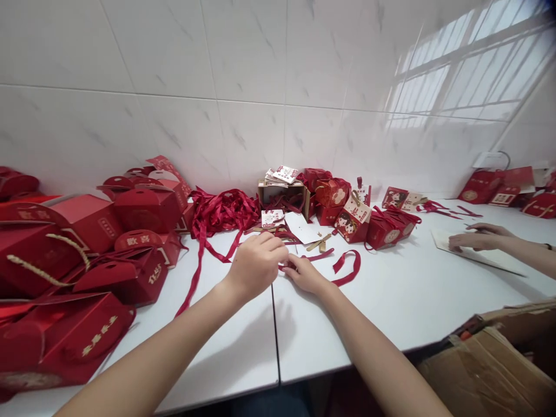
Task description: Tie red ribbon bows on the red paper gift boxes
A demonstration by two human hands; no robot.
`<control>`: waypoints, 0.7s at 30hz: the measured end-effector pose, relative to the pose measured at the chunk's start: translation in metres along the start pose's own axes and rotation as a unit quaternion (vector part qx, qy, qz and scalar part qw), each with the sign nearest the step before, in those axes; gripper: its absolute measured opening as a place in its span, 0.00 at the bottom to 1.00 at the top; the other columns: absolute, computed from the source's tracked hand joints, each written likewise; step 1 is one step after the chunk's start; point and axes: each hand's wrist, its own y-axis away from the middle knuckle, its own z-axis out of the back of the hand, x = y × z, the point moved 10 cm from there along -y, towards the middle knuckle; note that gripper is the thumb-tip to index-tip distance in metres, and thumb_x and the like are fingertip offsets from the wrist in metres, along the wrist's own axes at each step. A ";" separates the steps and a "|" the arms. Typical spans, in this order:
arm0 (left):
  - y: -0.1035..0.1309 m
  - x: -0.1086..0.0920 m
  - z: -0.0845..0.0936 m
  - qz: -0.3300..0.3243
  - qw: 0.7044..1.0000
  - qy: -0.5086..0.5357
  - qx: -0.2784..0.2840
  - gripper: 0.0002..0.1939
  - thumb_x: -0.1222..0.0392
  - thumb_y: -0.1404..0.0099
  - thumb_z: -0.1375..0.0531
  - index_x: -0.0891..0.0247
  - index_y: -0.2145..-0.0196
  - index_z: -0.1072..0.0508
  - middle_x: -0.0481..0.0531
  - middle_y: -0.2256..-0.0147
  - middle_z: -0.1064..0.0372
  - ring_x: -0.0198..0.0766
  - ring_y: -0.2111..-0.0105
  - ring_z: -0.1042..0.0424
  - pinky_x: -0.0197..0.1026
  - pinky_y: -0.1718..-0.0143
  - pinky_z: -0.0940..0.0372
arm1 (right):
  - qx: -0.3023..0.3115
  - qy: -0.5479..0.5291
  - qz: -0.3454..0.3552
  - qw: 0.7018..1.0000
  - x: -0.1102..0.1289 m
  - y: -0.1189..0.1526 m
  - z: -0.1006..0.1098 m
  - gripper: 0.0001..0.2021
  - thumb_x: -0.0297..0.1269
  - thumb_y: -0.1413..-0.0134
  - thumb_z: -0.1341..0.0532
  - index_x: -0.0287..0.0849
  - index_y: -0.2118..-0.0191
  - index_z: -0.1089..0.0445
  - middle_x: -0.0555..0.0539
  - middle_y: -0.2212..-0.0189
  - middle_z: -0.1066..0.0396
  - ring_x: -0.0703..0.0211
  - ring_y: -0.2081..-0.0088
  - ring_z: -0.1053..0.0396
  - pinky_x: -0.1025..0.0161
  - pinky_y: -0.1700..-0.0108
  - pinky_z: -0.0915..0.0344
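Observation:
My left hand (pixel 256 263) and my right hand (pixel 306 273) meet at the middle of the white table (pixel 391 301). Both pinch a short red ribbon (pixel 347 267), whose free end curls to the right on the table top. The fingers of both hands are closed on the ribbon's left end. A tangle of red ribbons (pixel 223 211) lies just behind my left hand, with one strand trailing toward the table's front.
Red gift boxes (pixel 87 255) crowd the left side. A small open cardboard box (pixel 282 194) and decorated red boxes (pixel 354 223) stand by the tiled wall. Another person's hand (pixel 475 237) rests on a white sheet at the right. A brown carton (pixel 490 365) sits at the lower right.

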 end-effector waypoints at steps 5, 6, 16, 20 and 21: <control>0.011 -0.028 0.000 -0.033 0.997 -0.039 0.059 0.15 0.76 0.46 0.51 0.62 0.73 0.28 0.53 0.70 0.27 0.43 0.66 0.31 0.46 0.64 0.39 | -0.016 -0.039 -0.009 0.999 0.000 0.003 0.002 0.05 0.34 0.42 0.44 0.38 0.64 0.33 0.54 0.77 0.34 0.63 0.73 0.34 0.63 0.66 0.37; 0.024 -0.027 0.000 -0.026 0.996 -0.037 0.072 0.15 0.76 0.47 0.50 0.62 0.70 0.27 0.53 0.69 0.27 0.43 0.66 0.31 0.46 0.64 0.38 | -0.021 -0.046 -0.011 0.999 0.001 0.003 0.003 0.06 0.35 0.42 0.44 0.38 0.64 0.33 0.54 0.77 0.34 0.64 0.73 0.33 0.62 0.66 0.36; 0.285 0.084 0.120 0.416 0.847 -0.138 -0.301 0.30 0.47 0.43 0.40 0.62 0.46 0.37 0.62 0.50 0.37 0.58 0.48 0.38 0.60 0.44 0.43 | -0.194 -0.097 -0.035 0.976 -0.009 0.009 0.042 0.13 0.44 0.53 0.42 0.39 0.67 0.29 0.42 0.67 0.25 0.52 0.65 0.29 0.56 0.61 0.34; 0.310 0.124 0.122 0.526 0.794 -0.149 -0.266 0.49 0.39 0.52 0.37 0.72 0.41 0.45 0.69 0.47 0.44 0.63 0.43 0.45 0.61 0.45 0.43 | -0.226 -0.127 -0.081 0.962 -0.029 0.016 0.051 0.17 0.49 0.57 0.39 0.39 0.67 0.29 0.41 0.70 0.26 0.49 0.68 0.29 0.55 0.66 0.33; 0.315 0.133 0.120 0.560 0.775 -0.154 -0.250 0.52 0.39 0.54 0.36 0.73 0.40 0.48 0.71 0.45 0.47 0.64 0.42 0.47 0.62 0.43 0.45 | -0.227 -0.131 -0.091 0.961 -0.032 0.018 0.052 0.16 0.49 0.57 0.39 0.40 0.68 0.29 0.41 0.71 0.26 0.50 0.68 0.29 0.56 0.66 0.33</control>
